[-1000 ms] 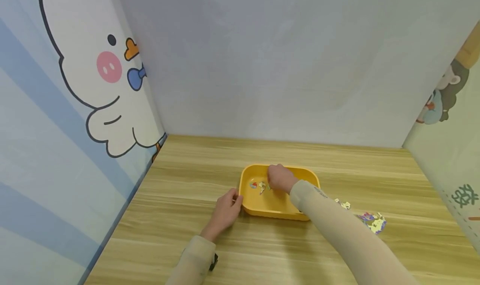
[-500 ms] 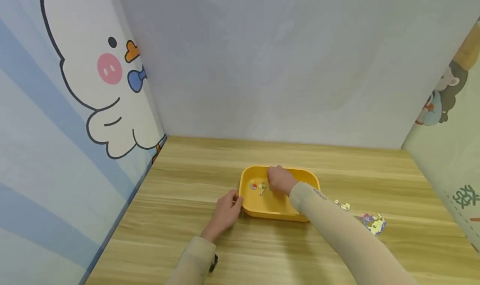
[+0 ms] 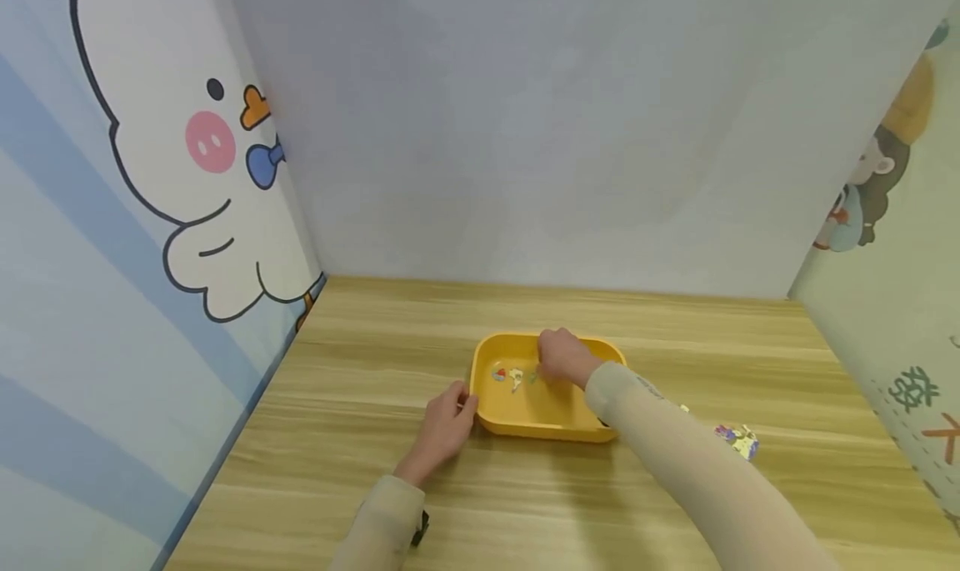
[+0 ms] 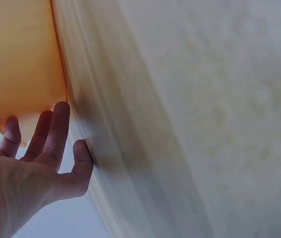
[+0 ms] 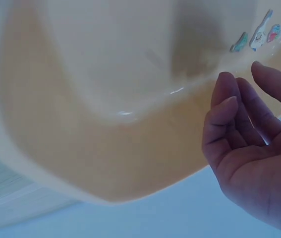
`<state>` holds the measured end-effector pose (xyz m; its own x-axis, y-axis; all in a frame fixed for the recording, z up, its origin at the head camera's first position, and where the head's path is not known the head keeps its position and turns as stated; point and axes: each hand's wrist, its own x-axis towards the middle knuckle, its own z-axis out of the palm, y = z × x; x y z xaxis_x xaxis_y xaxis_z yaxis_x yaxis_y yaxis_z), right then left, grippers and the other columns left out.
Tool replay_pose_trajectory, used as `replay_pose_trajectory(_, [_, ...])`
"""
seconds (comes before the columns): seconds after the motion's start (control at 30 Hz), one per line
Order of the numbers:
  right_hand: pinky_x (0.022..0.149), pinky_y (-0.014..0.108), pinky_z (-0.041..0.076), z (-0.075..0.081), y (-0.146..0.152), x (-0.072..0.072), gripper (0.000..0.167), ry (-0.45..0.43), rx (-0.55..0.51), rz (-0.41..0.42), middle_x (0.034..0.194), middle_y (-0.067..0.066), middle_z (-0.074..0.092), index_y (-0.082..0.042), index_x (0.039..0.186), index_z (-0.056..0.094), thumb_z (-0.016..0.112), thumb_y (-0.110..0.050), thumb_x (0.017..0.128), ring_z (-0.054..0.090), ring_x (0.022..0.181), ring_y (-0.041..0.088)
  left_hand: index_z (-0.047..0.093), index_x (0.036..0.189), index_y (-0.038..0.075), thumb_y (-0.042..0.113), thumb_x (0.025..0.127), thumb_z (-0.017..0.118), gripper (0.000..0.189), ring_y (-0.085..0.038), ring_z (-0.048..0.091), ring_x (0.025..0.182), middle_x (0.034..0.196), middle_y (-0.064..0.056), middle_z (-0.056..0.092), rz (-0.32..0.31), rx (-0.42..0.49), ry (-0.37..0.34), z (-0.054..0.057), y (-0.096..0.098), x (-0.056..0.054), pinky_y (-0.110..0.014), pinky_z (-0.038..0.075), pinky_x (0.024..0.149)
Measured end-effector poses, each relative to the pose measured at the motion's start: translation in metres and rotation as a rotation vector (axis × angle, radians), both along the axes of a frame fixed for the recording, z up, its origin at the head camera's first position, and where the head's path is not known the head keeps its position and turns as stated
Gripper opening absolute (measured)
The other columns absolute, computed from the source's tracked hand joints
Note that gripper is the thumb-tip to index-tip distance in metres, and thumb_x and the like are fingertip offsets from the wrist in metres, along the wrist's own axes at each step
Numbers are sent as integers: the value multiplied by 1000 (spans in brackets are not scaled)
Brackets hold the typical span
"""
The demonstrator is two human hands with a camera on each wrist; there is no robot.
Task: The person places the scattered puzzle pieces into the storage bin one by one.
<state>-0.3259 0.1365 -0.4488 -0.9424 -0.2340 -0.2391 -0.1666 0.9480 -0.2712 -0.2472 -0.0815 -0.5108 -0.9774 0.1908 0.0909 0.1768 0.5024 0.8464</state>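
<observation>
A yellow tray (image 3: 540,432) sits on the wooden table. Inside, near its left end, lie three small flat pieces: a red-and-blue one (image 3: 498,374), a white guitar-shaped one (image 3: 516,378) and a green one (image 3: 533,378). My left hand (image 3: 445,425) is at the tray's left end, with fingertips (image 4: 61,111) against the outer wall in the left wrist view. Reaching into the tray, my right hand (image 3: 564,357) is just right of the green piece. Its fingers are loosely bent in the right wrist view, thumb and index finger apart, nothing visible between them.
On the table to the right lie crumpled-looking colourful scraps (image 3: 738,441), partly behind the right sleeve (image 3: 697,446). A small pale scrap (image 3: 684,408) shows beside that sleeve. A grey wall (image 3: 555,137) borders the table's far edge, and printed panels stand on both sides.
My right hand has shifted slightly right within the tray, and more of the green piece shows. My left hand stays at the tray's end. The head view has turned a little.
</observation>
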Motion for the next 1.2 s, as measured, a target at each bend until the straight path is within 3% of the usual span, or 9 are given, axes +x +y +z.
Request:
replay_pose_trajectory(0.47, [61, 32, 47, 10, 23, 8, 11, 40, -95, -10, 72, 3, 60, -6, 83, 67, 64, -13, 90, 54, 59, 17, 52, 86, 8, 13, 98, 51, 12, -16, 56, 74, 87, -5, 60, 4, 14, 1, -4, 0, 2, -32, 49, 64])
replay_pose_trajectory(0.73, [68, 36, 50, 14, 38, 18, 15, 88, -137, -44, 92, 8, 65, -3, 98, 68, 62, -15, 91, 58, 70, 17, 52, 87, 8, 12, 97, 51, 11, -15, 55, 73, 84, -5, 59, 14, 6, 9, -6, 2, 3, -30, 48, 62])
replay_pose_trajectory(1.2, [72, 38, 51, 17, 82, 30, 18, 199, -271, -83, 92, 10, 65, -2, 102, 66, 63, -15, 91, 61, 84, 24, 51, 84, 9, 12, 97, 51, 13, -15, 54, 70, 81, -4, 58, 8, 6, 26, -5, 5, 1, -31, 47, 62])
